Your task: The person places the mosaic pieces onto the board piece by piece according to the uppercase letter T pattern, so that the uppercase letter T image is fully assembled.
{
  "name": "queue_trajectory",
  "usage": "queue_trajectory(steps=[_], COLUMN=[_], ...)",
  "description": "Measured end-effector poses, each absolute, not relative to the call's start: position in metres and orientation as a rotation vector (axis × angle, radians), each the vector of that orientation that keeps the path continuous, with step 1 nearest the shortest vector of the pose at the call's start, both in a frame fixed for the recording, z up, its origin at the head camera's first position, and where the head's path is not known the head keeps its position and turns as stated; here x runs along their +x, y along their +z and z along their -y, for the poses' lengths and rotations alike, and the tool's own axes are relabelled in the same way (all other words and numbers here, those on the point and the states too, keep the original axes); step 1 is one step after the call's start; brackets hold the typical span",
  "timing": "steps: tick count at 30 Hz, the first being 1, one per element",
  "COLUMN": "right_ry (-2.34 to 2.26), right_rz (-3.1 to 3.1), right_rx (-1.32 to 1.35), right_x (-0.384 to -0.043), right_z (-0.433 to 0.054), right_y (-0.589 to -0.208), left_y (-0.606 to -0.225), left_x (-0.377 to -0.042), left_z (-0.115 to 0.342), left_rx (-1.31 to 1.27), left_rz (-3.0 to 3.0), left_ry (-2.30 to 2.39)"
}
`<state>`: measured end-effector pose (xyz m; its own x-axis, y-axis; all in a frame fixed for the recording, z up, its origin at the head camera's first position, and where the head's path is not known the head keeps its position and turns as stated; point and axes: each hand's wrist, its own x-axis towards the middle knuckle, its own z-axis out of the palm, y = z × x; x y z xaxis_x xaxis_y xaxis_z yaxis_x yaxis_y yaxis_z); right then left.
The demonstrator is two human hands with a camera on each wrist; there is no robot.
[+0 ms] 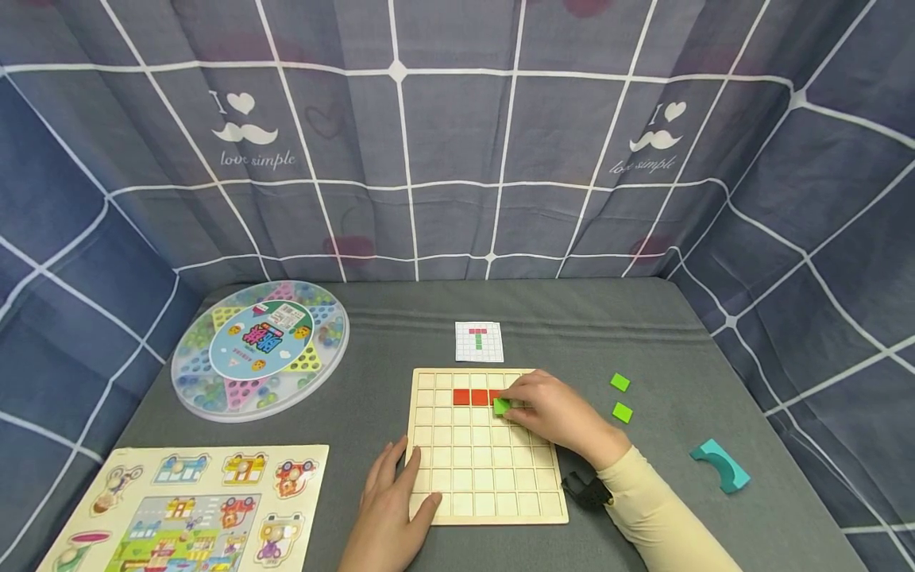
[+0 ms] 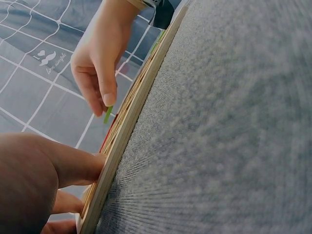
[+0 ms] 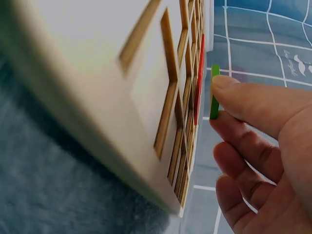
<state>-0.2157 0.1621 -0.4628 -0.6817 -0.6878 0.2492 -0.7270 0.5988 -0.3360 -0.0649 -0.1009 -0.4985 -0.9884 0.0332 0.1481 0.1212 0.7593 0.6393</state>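
My right hand point(image 1: 554, 411) pinches a green square tile point(image 3: 215, 92) between thumb and fingertips, held over the wooden grid board point(image 1: 493, 481). In the right wrist view the tile stands a little off the board's face. A row of red tiles point(image 1: 470, 397) fills three cells in the second row; the rightmost is partly covered by the hand and green tile. At the board's left edge rests my left hand point(image 1: 393, 496), fingers spread, with fingertips on the rim in the left wrist view. Behind the board lies a small pattern card point(image 1: 480, 342) showing a red-and-green T.
Two loose green tiles point(image 1: 622, 412) lie right of the board, with a teal arch block point(image 1: 722, 466) farther right. On the left are a round game case point(image 1: 260, 349) holding marbles and a picture puzzle board point(image 1: 314, 477). A grid-patterned curtain point(image 1: 457, 159) stands behind.
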Motion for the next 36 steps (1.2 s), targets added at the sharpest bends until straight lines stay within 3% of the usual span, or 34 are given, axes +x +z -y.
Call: queue_trajectory(steps=[13, 36], right_ry=[0.524, 0.535], right_rz=[2.643, 2.639], right_rx=[1.354, 1.349], right_x=[-0.217, -0.214], right_z=[-0.142, -0.136], right_y=[-0.459, -0.461], left_y=[-0.498, -0.498], left_x=[-0.065, -0.064], left_z=[0.102, 0.101], left_rx=[-0.103, -0.116], left_rz=[2.853, 2.841], left_ry=[-1.033, -1.03])
